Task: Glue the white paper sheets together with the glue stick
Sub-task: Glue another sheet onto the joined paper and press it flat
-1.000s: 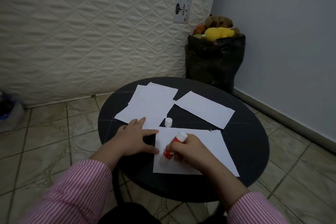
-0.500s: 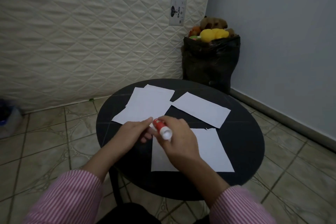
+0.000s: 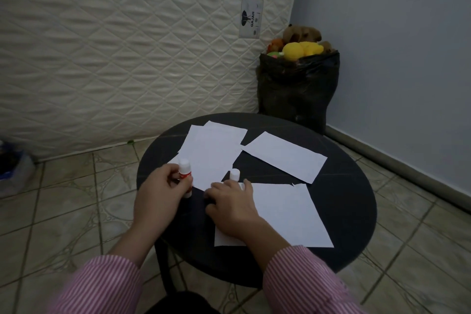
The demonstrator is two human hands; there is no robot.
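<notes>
A round black table [image 3: 344,201] carries white paper sheets. The near sheet [image 3: 285,214] lies in front of me, a second sheet [image 3: 284,157] at the back right, and overlapping sheets [image 3: 214,150] at the back left. My left hand [image 3: 159,195] grips a red and white glue stick [image 3: 185,176] upright at the table's left edge. My right hand [image 3: 230,208] rests palm down on the near sheet's left part, fingers spread. The white glue cap [image 3: 234,174] stands on the table just beyond my right fingertips.
A quilted mattress [image 3: 127,46] leans against the wall behind the table. A black bag [image 3: 298,89] filled with plush toys stands in the corner. The floor [image 3: 63,211] is tiled, and a bluish bag [image 3: 12,168] sits at the far left.
The glue stick has passed from my right hand to my left hand, which moved it to the left. My right hand came down flat onto the near sheet.
</notes>
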